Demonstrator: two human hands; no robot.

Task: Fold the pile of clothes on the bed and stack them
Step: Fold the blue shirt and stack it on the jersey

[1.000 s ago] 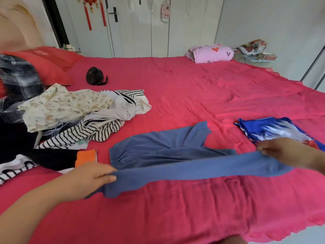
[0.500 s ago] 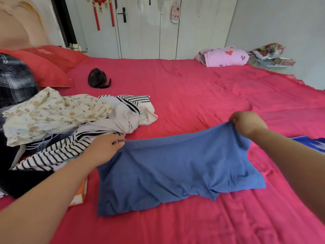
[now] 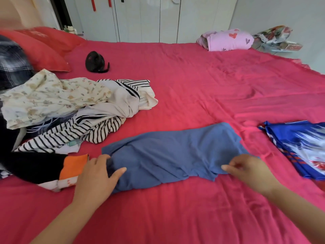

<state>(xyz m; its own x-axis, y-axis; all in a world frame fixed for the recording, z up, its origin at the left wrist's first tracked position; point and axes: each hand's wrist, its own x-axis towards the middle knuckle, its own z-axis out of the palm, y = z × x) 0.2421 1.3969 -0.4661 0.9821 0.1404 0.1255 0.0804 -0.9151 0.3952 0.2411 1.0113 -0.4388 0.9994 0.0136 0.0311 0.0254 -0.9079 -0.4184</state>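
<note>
A blue garment [image 3: 172,154] lies folded into a long band on the red bedsheet [image 3: 202,88] in front of me. My left hand [image 3: 97,175] holds its left end, cloth bunched between thumb and fingers. At the band's lower right edge my right hand [image 3: 246,170] pinches the cloth with curled fingers. The unfolded pile [image 3: 66,110] sits to the left: a floral cream piece, black-and-white striped tops and a black garment with an orange cuff [image 3: 73,166]. A blue, white and red patterned garment [image 3: 299,148] lies flat at the right.
A small black fan [image 3: 95,62] stands on the bed behind the pile. Red pillows [image 3: 44,48] lie at the far left and a pink bundle [image 3: 226,40] at the far right corner. White wardrobe doors stand beyond the bed.
Both hands carried the near edge of the blue garment away from me, folding it over, then came back down to its near corners. The garment now lies as a narrower band.
</note>
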